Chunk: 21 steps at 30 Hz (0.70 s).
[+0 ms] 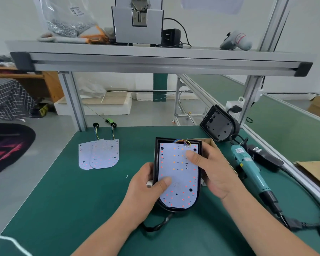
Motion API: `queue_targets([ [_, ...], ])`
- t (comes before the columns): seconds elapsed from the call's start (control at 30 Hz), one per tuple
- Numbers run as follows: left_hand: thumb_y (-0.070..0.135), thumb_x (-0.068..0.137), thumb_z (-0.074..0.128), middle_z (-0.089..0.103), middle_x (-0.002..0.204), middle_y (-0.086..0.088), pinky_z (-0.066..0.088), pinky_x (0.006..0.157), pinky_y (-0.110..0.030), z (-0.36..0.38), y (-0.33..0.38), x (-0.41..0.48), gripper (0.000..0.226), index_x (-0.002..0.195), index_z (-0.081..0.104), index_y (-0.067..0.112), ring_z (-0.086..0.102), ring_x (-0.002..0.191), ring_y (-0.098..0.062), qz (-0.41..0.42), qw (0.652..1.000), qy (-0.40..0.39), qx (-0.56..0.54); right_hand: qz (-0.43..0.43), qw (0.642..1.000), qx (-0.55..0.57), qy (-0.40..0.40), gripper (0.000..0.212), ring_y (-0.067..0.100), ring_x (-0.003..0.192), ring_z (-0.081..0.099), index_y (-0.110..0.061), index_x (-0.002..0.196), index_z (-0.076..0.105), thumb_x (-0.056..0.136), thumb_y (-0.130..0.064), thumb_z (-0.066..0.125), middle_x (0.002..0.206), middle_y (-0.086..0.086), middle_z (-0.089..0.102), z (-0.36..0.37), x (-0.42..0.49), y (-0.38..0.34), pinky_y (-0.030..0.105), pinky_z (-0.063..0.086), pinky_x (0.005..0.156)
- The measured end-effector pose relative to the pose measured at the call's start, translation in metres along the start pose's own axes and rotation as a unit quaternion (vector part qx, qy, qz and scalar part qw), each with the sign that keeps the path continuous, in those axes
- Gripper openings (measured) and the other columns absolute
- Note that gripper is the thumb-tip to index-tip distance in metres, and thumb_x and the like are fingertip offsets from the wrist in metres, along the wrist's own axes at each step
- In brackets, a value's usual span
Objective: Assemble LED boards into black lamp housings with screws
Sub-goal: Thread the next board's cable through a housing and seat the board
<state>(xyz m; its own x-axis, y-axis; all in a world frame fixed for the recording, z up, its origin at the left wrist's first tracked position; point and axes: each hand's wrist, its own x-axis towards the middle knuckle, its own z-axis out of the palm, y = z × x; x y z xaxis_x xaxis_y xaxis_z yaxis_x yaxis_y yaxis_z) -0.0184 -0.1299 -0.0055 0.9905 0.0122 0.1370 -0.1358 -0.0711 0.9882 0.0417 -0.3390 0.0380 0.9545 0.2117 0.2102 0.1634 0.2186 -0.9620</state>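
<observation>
Head view: your left hand (146,183) grips the left edge of the housing (156,157), thumb pressing on the board (175,163) that lies inside it. Your right hand (217,174) grips the right edge, thumb on the board's upper part. The housing sits on the green surface (72,200). Spare boards (100,154) lie well to its left; a second housing (219,124) and a screwdriver (248,163) are on its right.

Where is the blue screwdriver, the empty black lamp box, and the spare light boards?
Screwdriver (248,163), head view, on its teal body.
Empty black housing (218,126), head view, on its inner wall.
Spare LED boards (105,154), head view, on the right board's white face.
</observation>
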Motion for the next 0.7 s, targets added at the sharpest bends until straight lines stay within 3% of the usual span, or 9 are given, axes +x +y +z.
queue_targets([
  [0.1, 0.038, 0.085, 0.077, 0.078, 0.115, 0.016, 0.057, 0.084, -0.022, 0.000, 0.000, 0.001, 0.033, 0.116, 0.069, 0.032, 0.072, 0.108, -0.005, 0.006, 1.000, 0.004, 0.000, 0.007, 0.999, 0.021, -0.024, 0.039, 0.016, 0.104, 0.073, -0.010, 0.121, 0.075, 0.091, -0.035, 0.075, 0.111, -0.009, 0.078, -0.003, 0.000, -0.006, 0.029, 0.059, 0.083],
  [0.2, 0.041, 0.085, 0.077, 0.078, 0.117, 0.014, 0.057, 0.087, -0.026, -0.002, 0.000, 0.003, 0.029, 0.113, 0.072, 0.038, 0.072, 0.111, -0.008, 0.004, 1.000, -0.004, -0.007, 0.093, 0.993, 0.047, 0.057, 0.036, 0.027, 0.102, 0.064, -0.014, 0.124, 0.076, 0.104, -0.038, 0.058, 0.119, 0.009, 0.077, -0.006, 0.007, -0.009, 0.036, 0.050, 0.078],
  [0.27, 0.039, 0.087, 0.079, 0.078, 0.120, 0.010, 0.058, 0.088, -0.025, -0.004, 0.001, 0.003, 0.027, 0.113, 0.073, 0.042, 0.072, 0.113, -0.011, 0.005, 0.999, -0.027, -0.025, 0.090, 0.993, 0.046, 0.065, 0.028, 0.026, 0.099, 0.061, -0.018, 0.124, 0.076, 0.103, -0.022, 0.058, 0.108, 0.000, 0.077, -0.006, 0.008, -0.008, 0.033, 0.049, 0.070],
  [0.33, 0.038, 0.088, 0.080, 0.078, 0.123, 0.005, 0.058, 0.091, -0.027, -0.005, 0.003, 0.003, 0.027, 0.115, 0.074, 0.039, 0.072, 0.115, -0.015, 0.004, 0.998, -0.050, -0.037, 0.046, 0.999, 0.010, 0.009, 0.032, 0.018, 0.096, 0.071, -0.023, 0.123, 0.077, 0.097, -0.012, 0.063, 0.106, -0.011, 0.078, -0.005, 0.002, -0.004, 0.027, 0.055, 0.068],
  [0.4, 0.041, 0.088, 0.080, 0.077, 0.125, 0.002, 0.058, 0.096, -0.033, -0.005, 0.002, 0.003, 0.030, 0.117, 0.075, 0.036, 0.071, 0.118, -0.019, 0.001, 0.997, -0.065, -0.042, 0.056, 0.996, -0.054, -0.049, 0.029, 0.009, 0.091, 0.075, -0.033, 0.113, 0.080, 0.089, -0.023, 0.068, 0.105, -0.012, 0.080, 0.000, -0.006, -0.001, 0.022, 0.057, 0.071],
  [0.47, 0.041, 0.087, 0.080, 0.077, 0.124, 0.001, 0.058, 0.099, -0.037, -0.006, 0.002, 0.004, 0.030, 0.116, 0.075, 0.035, 0.071, 0.118, -0.021, -0.002, 0.997, -0.069, -0.046, 0.038, 0.978, -0.194, -0.071, 0.019, -0.005, 0.073, 0.068, -0.042, 0.091, 0.080, 0.080, -0.033, 0.067, 0.086, -0.017, 0.077, 0.007, -0.009, 0.007, 0.013, 0.052, 0.065],
  [0.53, 0.036, 0.089, 0.079, 0.077, 0.123, 0.001, 0.058, 0.099, -0.040, -0.007, 0.002, 0.004, 0.026, 0.114, 0.075, 0.035, 0.072, 0.117, -0.023, -0.005, 0.996, -0.061, -0.059, -0.015, 0.938, -0.339, -0.067, 0.027, -0.005, 0.048, 0.052, -0.024, 0.065, 0.070, 0.092, -0.022, 0.063, 0.062, -0.009, 0.063, 0.014, -0.003, 0.016, 0.010, 0.044, 0.050],
  [0.63, 0.028, 0.088, 0.079, 0.078, 0.123, -0.005, 0.056, 0.105, -0.054, -0.009, 0.000, 0.006, 0.027, 0.114, 0.076, 0.029, 0.072, 0.118, -0.034, -0.017, 0.993, -0.043, -0.104, 0.080, 0.967, -0.241, -0.022, 0.053, 0.007, 0.042, 0.044, -0.020, 0.055, 0.054, 0.106, -0.012, 0.047, 0.053, -0.003, 0.051, 0.024, 0.002, 0.014, 0.014, 0.038, 0.045],
  [0.7, 0.027, 0.087, 0.079, 0.077, 0.124, -0.007, 0.053, 0.107, -0.061, -0.010, -0.001, 0.007, 0.029, 0.115, 0.077, 0.027, 0.071, 0.119, -0.037, -0.024, 0.992, -0.035, -0.119, 0.102, 0.963, -0.251, -0.009, 0.044, 0.012, 0.051, 0.041, -0.021, 0.062, 0.051, 0.106, -0.012, 0.048, 0.058, -0.003, 0.049, 0.028, 0.006, 0.013, 0.022, 0.037, 0.052],
])
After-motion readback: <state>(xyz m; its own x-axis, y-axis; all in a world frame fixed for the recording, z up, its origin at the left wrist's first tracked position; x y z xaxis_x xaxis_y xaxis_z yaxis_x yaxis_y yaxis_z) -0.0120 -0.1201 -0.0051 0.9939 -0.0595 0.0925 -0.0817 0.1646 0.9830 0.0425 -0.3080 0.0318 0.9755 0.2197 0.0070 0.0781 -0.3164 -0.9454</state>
